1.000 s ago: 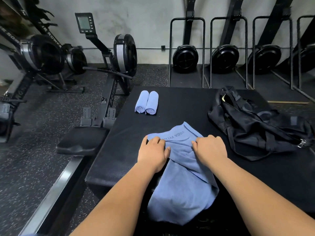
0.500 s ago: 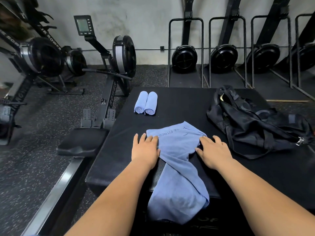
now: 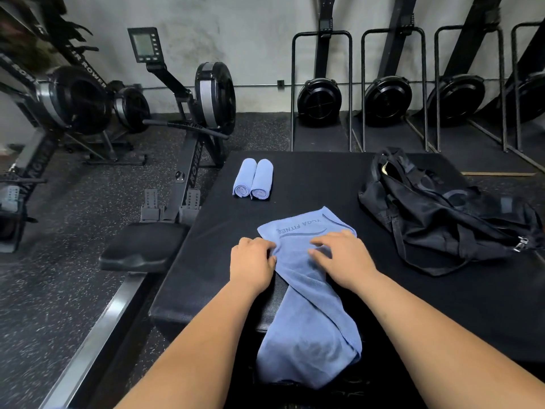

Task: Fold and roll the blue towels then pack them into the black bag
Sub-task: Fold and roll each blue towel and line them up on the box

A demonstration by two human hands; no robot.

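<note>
Well, the blue towel (image 3: 309, 305) lies in the middle of the black counter (image 3: 324, 178), right in front of the person. Its long axis runs from near to far. The far end is spread flat on the counter, and the printed words "YOGA FITNESS" on it read upside down from the near side. The near end hangs over the near edge of the counter. The cloth is narrower and wrinkled in the middle.

The left grip (image 3: 253, 261), the person's left hand, sits at the left edge of the towel's far part. Its fingers are curled onto this edge and the cloth bunches a little under them. The right grip (image 3: 345, 255) lies on top of the towel, just right of the left one, with its fingers straight and spread, pressing flat and holding nothing.

On the far left of the counter are two finished rolls, the left roll (image 3: 244, 178) and the right roll (image 3: 262, 179). They touch side by side, they also point near to far, and their spiral ends face the near side.

The black bag (image 3: 442, 216) lies collapsed on the right part of the counter, well apart from the towel. Its length goes from far left to near right.

A rowing machine (image 3: 206, 113) stands on the floor to the left.
</note>
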